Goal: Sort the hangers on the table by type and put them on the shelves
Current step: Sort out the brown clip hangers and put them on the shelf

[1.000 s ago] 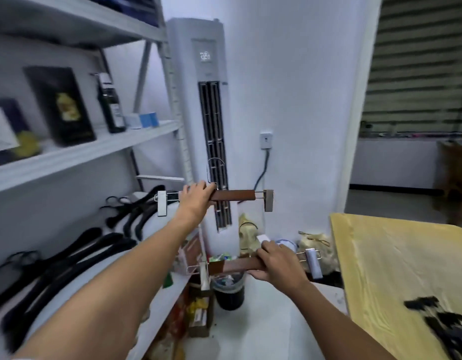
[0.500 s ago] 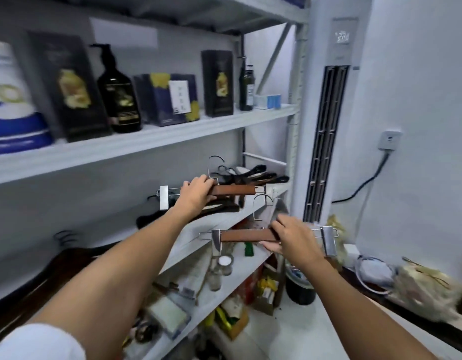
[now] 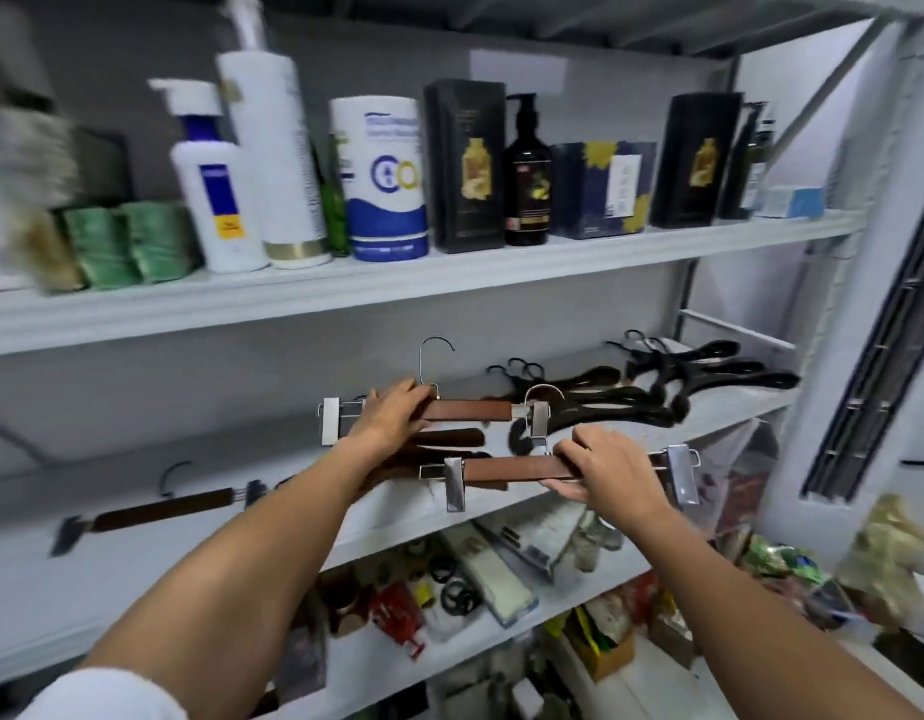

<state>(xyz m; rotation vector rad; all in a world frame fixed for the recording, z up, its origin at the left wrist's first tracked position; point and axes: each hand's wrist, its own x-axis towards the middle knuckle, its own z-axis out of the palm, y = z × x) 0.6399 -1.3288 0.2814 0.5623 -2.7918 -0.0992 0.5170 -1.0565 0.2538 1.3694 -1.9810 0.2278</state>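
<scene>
Now each hand [image 3: 392, 415] [image 3: 613, 467] grips clip hanger [image 3: 470, 409] [image 3: 511, 469].

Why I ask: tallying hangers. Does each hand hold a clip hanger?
Yes, the left hand grips the upper clip hanger, the right hand the lower clip hanger.

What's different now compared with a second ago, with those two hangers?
The person turned from the table toward the shelves, bringing both hangers up to the middle shelf. Nothing was let go: the left hand still grips the upper clip hanger, the right hand the lower clip hanger. The black hangers lie there as before.
</scene>
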